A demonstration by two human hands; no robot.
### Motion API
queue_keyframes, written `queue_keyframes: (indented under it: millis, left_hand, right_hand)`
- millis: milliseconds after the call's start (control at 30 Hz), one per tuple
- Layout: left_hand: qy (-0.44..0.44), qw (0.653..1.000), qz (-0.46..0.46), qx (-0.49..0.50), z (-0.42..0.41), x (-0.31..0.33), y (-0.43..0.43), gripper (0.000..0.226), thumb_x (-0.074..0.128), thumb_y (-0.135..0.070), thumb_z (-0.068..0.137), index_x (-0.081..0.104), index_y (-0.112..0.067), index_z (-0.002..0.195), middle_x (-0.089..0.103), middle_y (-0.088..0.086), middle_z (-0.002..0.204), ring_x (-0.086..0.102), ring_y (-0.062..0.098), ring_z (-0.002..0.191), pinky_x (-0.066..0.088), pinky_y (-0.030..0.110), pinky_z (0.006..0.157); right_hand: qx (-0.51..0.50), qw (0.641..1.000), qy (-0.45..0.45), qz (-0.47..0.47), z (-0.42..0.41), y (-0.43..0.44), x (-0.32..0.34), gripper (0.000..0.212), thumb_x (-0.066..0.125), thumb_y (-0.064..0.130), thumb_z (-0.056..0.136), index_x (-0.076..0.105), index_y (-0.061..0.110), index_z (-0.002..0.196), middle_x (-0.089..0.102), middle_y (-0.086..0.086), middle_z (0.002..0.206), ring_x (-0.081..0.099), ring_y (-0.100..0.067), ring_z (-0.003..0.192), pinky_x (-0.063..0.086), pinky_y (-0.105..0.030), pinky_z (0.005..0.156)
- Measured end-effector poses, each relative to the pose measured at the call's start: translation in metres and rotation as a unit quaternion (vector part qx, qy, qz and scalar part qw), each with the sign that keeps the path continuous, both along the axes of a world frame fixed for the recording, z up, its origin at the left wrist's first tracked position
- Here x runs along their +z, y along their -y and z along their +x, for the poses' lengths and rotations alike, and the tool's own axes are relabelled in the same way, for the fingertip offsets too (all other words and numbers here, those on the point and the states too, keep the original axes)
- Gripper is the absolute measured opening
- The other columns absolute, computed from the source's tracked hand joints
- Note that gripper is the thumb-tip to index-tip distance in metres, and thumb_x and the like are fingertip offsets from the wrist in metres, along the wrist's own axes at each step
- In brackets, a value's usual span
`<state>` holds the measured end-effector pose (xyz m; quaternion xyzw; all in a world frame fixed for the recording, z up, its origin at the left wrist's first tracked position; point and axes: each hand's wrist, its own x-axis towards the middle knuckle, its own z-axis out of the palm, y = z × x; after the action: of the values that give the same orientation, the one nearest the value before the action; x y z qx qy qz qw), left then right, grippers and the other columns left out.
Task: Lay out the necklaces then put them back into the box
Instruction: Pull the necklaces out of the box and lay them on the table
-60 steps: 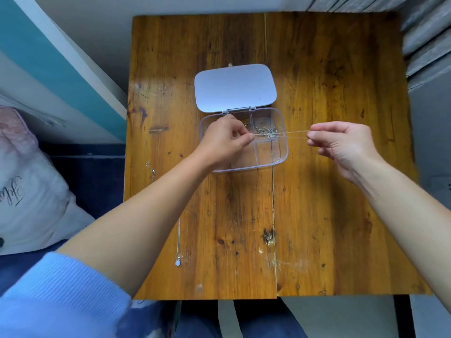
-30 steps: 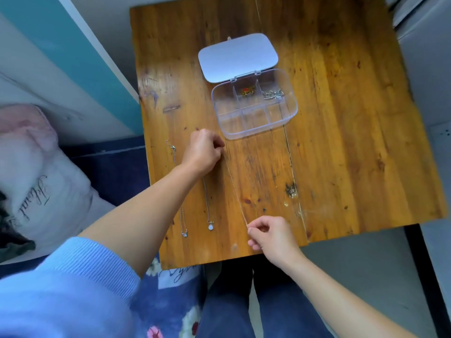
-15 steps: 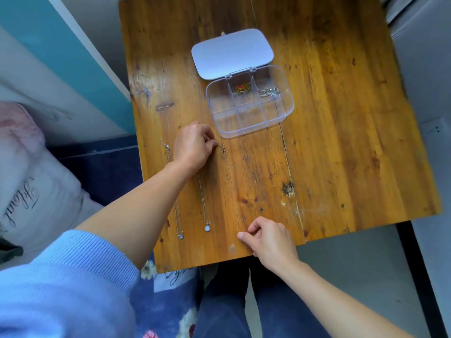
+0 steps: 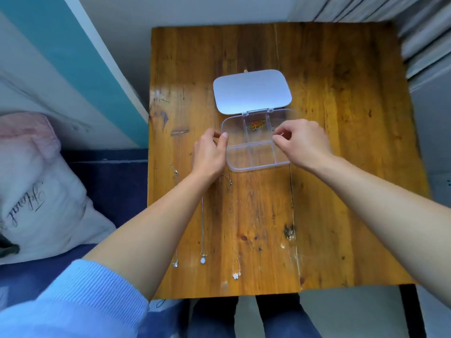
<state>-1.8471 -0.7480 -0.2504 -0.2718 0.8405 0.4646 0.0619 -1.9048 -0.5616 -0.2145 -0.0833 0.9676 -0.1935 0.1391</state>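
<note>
A clear compartment box [image 4: 258, 164] lies open on the wooden table [image 4: 341, 167], its white lid [image 4: 251, 91] folded back. A gold and red necklace [image 4: 256, 124] sits in its upper middle compartment. My left hand [image 4: 211, 154] grips the box's left rim. My right hand [image 4: 302, 142] hovers over the upper right compartment with thumb and forefinger pinched on a silver necklace [image 4: 272, 129], mostly hidden. Three thin necklaces lie straight near the front edge: a left one [image 4: 175, 263], a middle one with a pale pendant [image 4: 202, 260] and a right one [image 4: 235, 275].
A pale pillow [image 4: 29, 191] lies on dark blue bedding left of the table. A teal and white wall panel [image 4: 80, 57] stands behind it. My knees [image 4: 244, 318] show under the table's front edge. A dark knot [image 4: 289, 231] marks the wood.
Both hands let go of the third necklace, which now lies flat near the front edge. They rose to the box: the left onto its rim, the right into the upper right compartment.
</note>
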Motion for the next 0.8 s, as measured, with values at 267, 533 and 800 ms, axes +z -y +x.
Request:
queue_keyframes:
  millis: [267,533,800]
  left_hand:
    - [-0.001,0.999,0.004,0.049,0.002,-0.011,-0.01,0.026,0.048,-0.03,0.098,0.061,-0.011,0.109,0.068,0.01,0.092,0.06,0.032,0.091,0.05,0.042,0.078]
    - [-0.001,0.996,0.036,0.08,0.004,-0.012,-0.011,0.025,0.051,-0.034,0.096,0.062,-0.016,0.109,0.068,0.008,0.088,0.064,0.029,0.082,0.054,0.044,0.076]
    - [0.009,0.996,0.044,0.074,0.003,-0.015,-0.008,0.025,0.052,-0.038,0.094,0.062,-0.021,0.109,0.07,0.009,0.085,0.068,0.029,0.078,0.056,0.047,0.076]
  right_hand:
    - [0.244,0.946,-0.093,0.193,-0.052,0.032,-0.034,0.022,0.047,0.019,0.093,0.068,0.018,0.1,0.069,-0.015,0.095,0.063,-0.039,0.088,0.036,-0.033,0.062]
    - [0.289,0.94,-0.079,0.162,-0.062,0.033,-0.032,0.027,0.056,0.038,0.091,0.071,0.018,0.1,0.07,-0.012,0.092,0.063,-0.034,0.085,0.043,-0.034,0.064]
    - [0.266,0.951,-0.044,0.152,-0.056,0.036,-0.032,0.021,0.057,0.032,0.088,0.068,0.016,0.093,0.07,-0.011,0.09,0.064,-0.035,0.084,0.053,-0.04,0.069]
